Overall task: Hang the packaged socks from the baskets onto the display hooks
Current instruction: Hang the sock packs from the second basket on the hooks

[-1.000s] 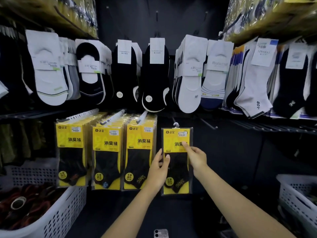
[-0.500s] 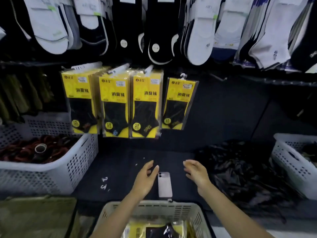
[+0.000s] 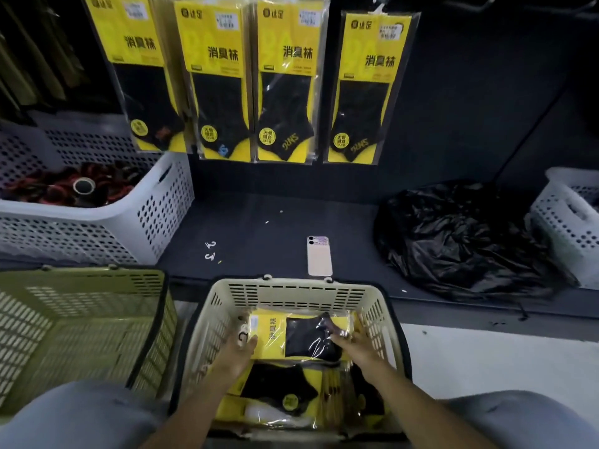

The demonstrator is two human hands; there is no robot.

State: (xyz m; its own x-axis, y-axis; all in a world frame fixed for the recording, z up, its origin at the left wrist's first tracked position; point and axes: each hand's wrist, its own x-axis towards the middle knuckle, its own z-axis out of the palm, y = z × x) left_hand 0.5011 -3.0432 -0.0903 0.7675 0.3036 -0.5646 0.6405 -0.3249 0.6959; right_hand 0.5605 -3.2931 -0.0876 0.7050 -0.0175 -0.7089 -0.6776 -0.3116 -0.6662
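Note:
A beige basket stands between my knees, holding several yellow sock packs. The top sock pack lies sideways with a black sock showing through its plastic. My left hand grips its left end and my right hand grips its right end. Above, on the dark display wall, hang rows of the same yellow packs. The rightmost hanging pack hangs alone on its hook.
A phone lies on the dark shelf just beyond the basket, with two small loose hooks to its left. A white basket of red-black items stands left, an olive basket nearer. A black plastic bag and another white basket sit right.
Both hands left the pack hung on the right hook, dropped into the beige basket and took hold of another pack. My view tilted down from the display.

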